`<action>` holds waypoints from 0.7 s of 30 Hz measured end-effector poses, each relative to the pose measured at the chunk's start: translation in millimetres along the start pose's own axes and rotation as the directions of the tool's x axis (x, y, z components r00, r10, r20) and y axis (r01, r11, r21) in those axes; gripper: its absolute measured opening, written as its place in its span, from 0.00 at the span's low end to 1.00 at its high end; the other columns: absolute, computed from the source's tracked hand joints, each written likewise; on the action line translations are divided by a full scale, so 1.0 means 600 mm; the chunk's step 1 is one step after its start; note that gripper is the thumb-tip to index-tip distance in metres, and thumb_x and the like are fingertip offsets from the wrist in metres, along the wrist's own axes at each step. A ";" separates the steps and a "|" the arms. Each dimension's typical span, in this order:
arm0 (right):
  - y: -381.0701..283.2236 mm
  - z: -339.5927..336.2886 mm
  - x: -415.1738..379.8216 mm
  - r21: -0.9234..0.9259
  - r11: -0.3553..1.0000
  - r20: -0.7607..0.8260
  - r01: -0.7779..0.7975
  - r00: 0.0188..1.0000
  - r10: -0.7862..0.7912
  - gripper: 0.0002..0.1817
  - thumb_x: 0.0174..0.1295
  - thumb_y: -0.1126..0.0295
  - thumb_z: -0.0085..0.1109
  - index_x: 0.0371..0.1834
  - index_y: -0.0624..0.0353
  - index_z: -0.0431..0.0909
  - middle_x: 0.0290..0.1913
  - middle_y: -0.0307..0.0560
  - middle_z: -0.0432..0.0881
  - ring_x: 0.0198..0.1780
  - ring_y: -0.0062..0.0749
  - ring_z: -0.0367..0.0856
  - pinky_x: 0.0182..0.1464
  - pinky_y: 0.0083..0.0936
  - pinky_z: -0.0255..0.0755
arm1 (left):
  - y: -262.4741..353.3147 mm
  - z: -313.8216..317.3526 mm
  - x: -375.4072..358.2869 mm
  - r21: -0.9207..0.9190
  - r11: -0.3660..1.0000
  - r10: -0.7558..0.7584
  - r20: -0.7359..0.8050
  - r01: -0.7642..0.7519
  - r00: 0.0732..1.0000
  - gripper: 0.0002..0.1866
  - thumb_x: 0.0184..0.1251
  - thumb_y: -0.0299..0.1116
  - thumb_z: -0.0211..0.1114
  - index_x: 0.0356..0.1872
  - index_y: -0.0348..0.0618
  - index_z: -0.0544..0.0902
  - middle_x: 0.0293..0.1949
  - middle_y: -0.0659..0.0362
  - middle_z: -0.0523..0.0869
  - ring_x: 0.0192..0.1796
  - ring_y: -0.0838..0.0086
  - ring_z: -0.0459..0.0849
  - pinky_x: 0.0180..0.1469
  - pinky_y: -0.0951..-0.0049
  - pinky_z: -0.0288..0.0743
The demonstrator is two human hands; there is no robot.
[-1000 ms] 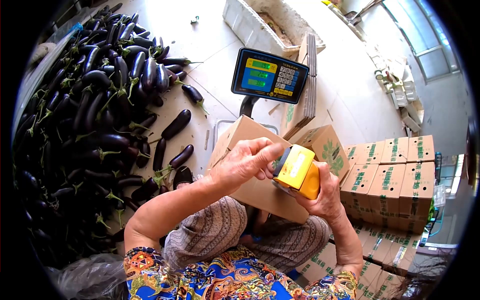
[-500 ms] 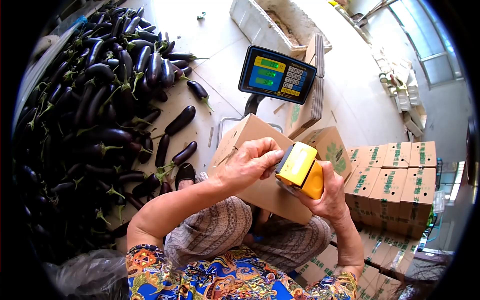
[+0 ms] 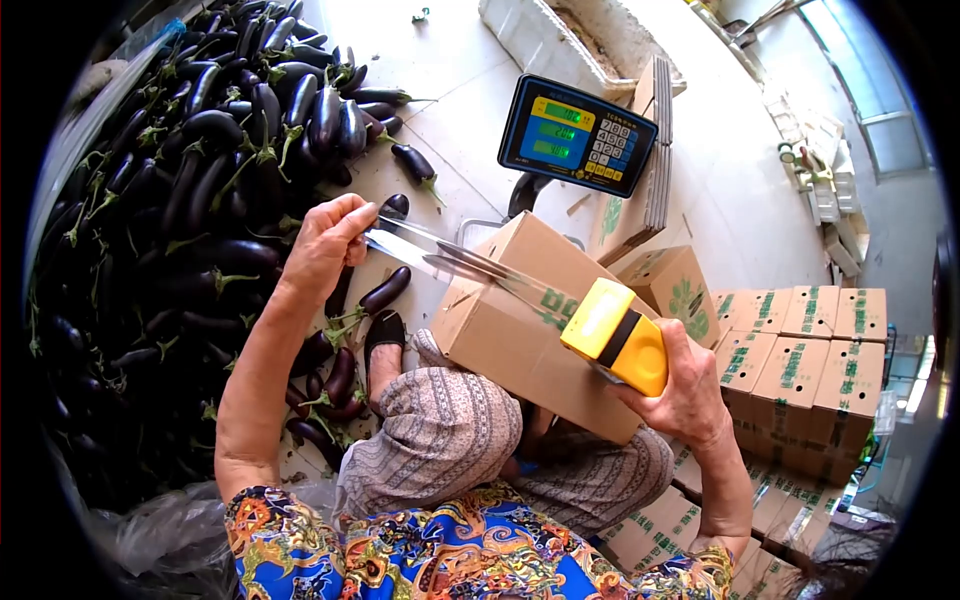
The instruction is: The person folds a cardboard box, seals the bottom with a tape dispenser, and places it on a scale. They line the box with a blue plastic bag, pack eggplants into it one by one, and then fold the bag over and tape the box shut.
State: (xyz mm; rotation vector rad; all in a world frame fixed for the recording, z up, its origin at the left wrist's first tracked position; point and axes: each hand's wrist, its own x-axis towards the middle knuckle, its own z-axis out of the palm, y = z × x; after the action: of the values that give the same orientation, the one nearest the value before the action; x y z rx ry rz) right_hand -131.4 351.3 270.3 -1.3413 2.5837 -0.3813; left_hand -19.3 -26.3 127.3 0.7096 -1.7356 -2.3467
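My left hand pinches the free end of a strip of clear packing tape. The strip stretches over a closed cardboard box to a yellow tape dispenser. My right hand is wrapped round the dispenser's right end, above the box's right side. The box sits tilted in front of my knees, with green print on its top partly seen through the tape. Just behind it stands a scale display with lit green digits; the box covers most of the scale's platform.
A big heap of eggplants fills the left, with some loose ones near my foot. Flattened cardboard leans behind the box. Stacked printed cartons stand on the right. A white foam trough lies at the back.
My left hand has moved away from the dispenser to the left, drawing out a long strip of tape. The dispenser has shifted slightly right and turned. The view has shifted a little.
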 end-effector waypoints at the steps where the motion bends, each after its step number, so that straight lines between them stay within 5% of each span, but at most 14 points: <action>1: -0.003 0.002 0.004 -0.002 1.000 0.003 0.002 1.000 -0.002 0.36 0.51 0.50 0.76 0.53 0.63 0.69 0.39 0.58 0.83 0.40 0.50 0.88 0.43 0.38 0.85 | -0.011 -0.005 0.005 -0.018 1.000 0.012 0.017 -0.012 1.000 0.09 0.76 0.33 0.59 0.32 0.44 0.76 0.23 0.71 0.69 0.20 0.89 0.62 0.22 0.85 0.53; 4: -0.002 0.003 0.016 0.015 0.995 0.040 -0.103 0.994 0.102 0.34 0.52 0.51 0.76 0.52 0.62 0.68 0.37 0.57 0.83 0.39 0.50 0.88 0.42 0.38 0.85 | -0.027 0.005 0.010 -0.207 0.978 -0.035 0.013 0.037 0.999 0.08 0.76 0.32 0.58 0.34 0.45 0.76 0.24 0.72 0.68 0.21 0.89 0.60 0.24 0.85 0.54; 13: -0.006 0.006 0.022 0.019 0.995 0.031 -0.102 0.994 0.101 0.32 0.51 0.54 0.76 0.50 0.61 0.69 0.37 0.57 0.83 0.39 0.50 0.88 0.42 0.39 0.84 | -0.060 0.005 0.029 -0.284 0.955 -0.094 -0.003 0.090 0.996 0.10 0.78 0.34 0.57 0.32 0.46 0.75 0.24 0.70 0.70 0.24 0.88 0.62 0.25 0.84 0.57; 16: 0.003 0.006 0.014 0.097 0.985 0.014 -0.145 0.989 0.144 0.32 0.50 0.57 0.77 0.51 0.62 0.70 0.39 0.56 0.84 0.40 0.50 0.88 0.43 0.38 0.83 | -0.027 0.022 0.021 -0.388 0.914 0.135 0.027 -0.114 0.990 0.11 0.80 0.35 0.54 0.34 0.45 0.76 0.25 0.67 0.73 0.24 0.86 0.64 0.24 0.83 0.57; 21: 0.013 0.008 -0.001 0.145 0.978 -0.045 -0.148 0.987 0.156 0.32 0.51 0.58 0.77 0.52 0.62 0.71 0.40 0.56 0.85 0.41 0.48 0.89 0.43 0.37 0.83 | 0.006 0.060 0.014 -0.451 0.886 0.133 0.027 -0.107 0.991 0.12 0.81 0.37 0.50 0.42 0.42 0.78 0.32 0.62 0.84 0.41 0.75 0.87 0.33 0.78 0.81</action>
State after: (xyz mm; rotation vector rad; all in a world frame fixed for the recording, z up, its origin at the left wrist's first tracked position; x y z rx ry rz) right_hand -135.9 355.4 263.5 -1.0925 2.6272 -0.5715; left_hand -43.3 0.5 136.4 0.4447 -1.1369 -2.5578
